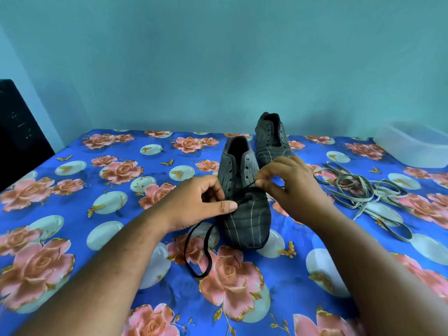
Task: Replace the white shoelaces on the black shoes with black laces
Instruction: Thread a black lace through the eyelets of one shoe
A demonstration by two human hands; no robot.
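Near shoe: a black shoe (246, 204) with thin pale stripes stands on the flowered cloth (72, 190), its toe toward the camera and its opening facing away. Its upper eyelets show as bare holes.
Far shoe: a second black shoe (271, 139) stands behind and slightly right of the first, close to the wall, with no lace visible in its eyelets.
Black lace: a black lace (196, 253) runs from the lowest eyelets of the near shoe. On the left it passes under the left hand and drops in a long loop onto the cloth beside the toe.
Left hand: the left hand (201, 204) sits against the left side of the near shoe, thumb and curled fingers pinching the black lace where it leaves the shoe.
Right hand: the right hand (288, 187) hovers over the right side of the near shoe, thumb and forefinger pressed together on the other end of the black lace, just above the eyelets.
White laces: the white laces (361, 190) lie in a loose tangled heap on the cloth, to the right of both shoes and apart from them.
Tub: a clear plastic tub (412, 144) sits at the far right edge of the cloth, behind the white laces.
Dark box: a dark box (17, 132) stands at the left edge.
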